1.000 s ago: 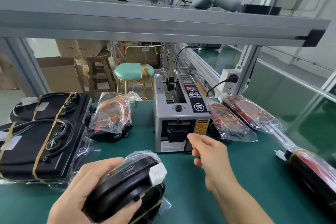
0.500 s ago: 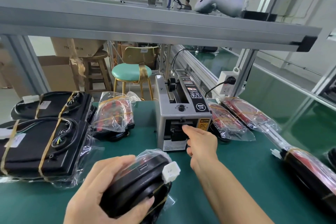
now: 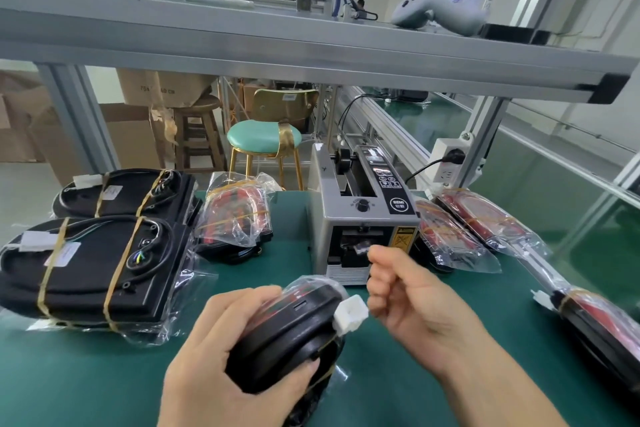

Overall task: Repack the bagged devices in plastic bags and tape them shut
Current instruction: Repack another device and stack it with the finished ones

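Observation:
My left hand [image 3: 214, 357] grips a black device [image 3: 287, 333] wrapped in a clear plastic bag, low in the middle over the green mat. A white connector [image 3: 351, 314] sticks out of the device's right end. My right hand [image 3: 415, 305] is just right of it, fingers curled. Its thumb and forefinger pinch a short piece of clear tape [image 3: 363, 248] at the mouth of the grey tape dispenser [image 3: 360, 215]. The tape is faint and hard to make out.
Two large black devices [image 3: 86, 270] bound with tan bands lie at the left. A bagged red device [image 3: 235, 218] sits behind them. More bagged red devices [image 3: 450, 236] lie right of the dispenser, another [image 3: 602, 333] at the right edge. An aluminium shelf [image 3: 311, 45] runs overhead.
My right hand reached forward to the dispenser's mouth, then drew back a little with its fingers pinched. My left hand has tilted the bagged device up and to the right.

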A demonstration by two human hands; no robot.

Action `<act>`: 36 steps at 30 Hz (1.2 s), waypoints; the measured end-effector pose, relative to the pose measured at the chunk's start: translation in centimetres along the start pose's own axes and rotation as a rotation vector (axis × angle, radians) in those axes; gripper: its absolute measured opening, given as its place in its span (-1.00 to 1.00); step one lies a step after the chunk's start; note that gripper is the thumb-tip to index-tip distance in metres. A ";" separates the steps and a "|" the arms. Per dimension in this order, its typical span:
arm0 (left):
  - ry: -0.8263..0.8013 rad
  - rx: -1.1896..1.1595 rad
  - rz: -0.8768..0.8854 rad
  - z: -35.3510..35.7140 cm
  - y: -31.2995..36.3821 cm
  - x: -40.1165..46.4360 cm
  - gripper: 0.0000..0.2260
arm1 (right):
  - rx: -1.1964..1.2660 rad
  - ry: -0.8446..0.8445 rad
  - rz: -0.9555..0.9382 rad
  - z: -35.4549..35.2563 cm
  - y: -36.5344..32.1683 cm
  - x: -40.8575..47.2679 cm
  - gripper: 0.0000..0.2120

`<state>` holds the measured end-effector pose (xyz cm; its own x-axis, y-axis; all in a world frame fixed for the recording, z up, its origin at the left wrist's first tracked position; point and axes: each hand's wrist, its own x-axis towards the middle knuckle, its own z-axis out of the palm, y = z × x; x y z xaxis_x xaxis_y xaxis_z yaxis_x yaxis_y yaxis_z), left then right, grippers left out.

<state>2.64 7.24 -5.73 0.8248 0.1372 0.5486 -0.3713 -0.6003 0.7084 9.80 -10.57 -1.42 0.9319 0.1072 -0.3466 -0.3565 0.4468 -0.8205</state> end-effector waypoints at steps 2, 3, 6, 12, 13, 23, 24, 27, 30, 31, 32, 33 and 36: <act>0.033 0.030 0.046 0.2 0.6 -0.3 -0.47 | -0.101 -0.101 -0.053 0.2 -1.2 -2.2 -0.84; 0.087 0.037 0.022 0.7 1.3 -0.5 -0.49 | -0.152 -0.132 -0.079 0.4 -1.7 -3.0 -0.84; 0.246 0.065 0.055 1.8 3.4 -0.8 -0.58 | -0.309 -0.214 -0.148 1.4 -2.0 -4.7 -0.68; 0.252 0.206 0.054 1.9 4.1 -0.6 -0.51 | -0.436 -0.173 -0.205 1.8 -1.1 -5.3 -0.84; 0.240 0.165 0.049 1.9 4.4 -0.7 -0.47 | -0.440 -0.157 -0.211 1.9 -1.0 -5.3 -0.88; 0.328 0.006 0.077 2.8 5.7 -1.1 -0.54 | -0.524 -0.104 -0.238 1.9 -0.5 -6.5 -0.86; 0.336 0.014 0.075 2.8 5.7 -1.1 -0.54 | -0.526 -0.099 -0.232 1.8 -0.4 -6.4 -0.87; 0.350 0.014 0.082 2.9 5.6 -1.2 -0.56 | -0.498 -0.097 -0.199 1.6 -0.1 -6.4 -0.90; 0.351 0.017 0.079 3.1 5.4 -1.3 -0.57 | -0.464 -0.106 -0.171 1.8 0.1 -6.2 -0.89; 0.348 0.019 0.078 3.1 5.3 -1.4 -0.57 | -0.460 -0.113 -0.169 1.8 0.1 -6.1 -0.89; 0.345 0.020 0.080 3.1 5.2 -1.4 -0.57 | -0.458 -0.122 -0.167 1.8 0.0 -6.1 -0.89; 0.342 0.021 0.085 3.1 5.1 -1.4 -0.57 | -0.457 -0.133 -0.162 1.8 0.0 -6.0 -0.89; 0.341 0.025 0.106 3.1 4.9 -1.5 -0.59 | -0.403 -0.163 -0.145 1.7 0.0 -5.7 -0.87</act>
<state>0.91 1.67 -4.44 0.5914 0.3256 0.7377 -0.4327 -0.6438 0.6310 4.57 -9.73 1.34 0.9609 0.2219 -0.1655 -0.1891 0.0895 -0.9779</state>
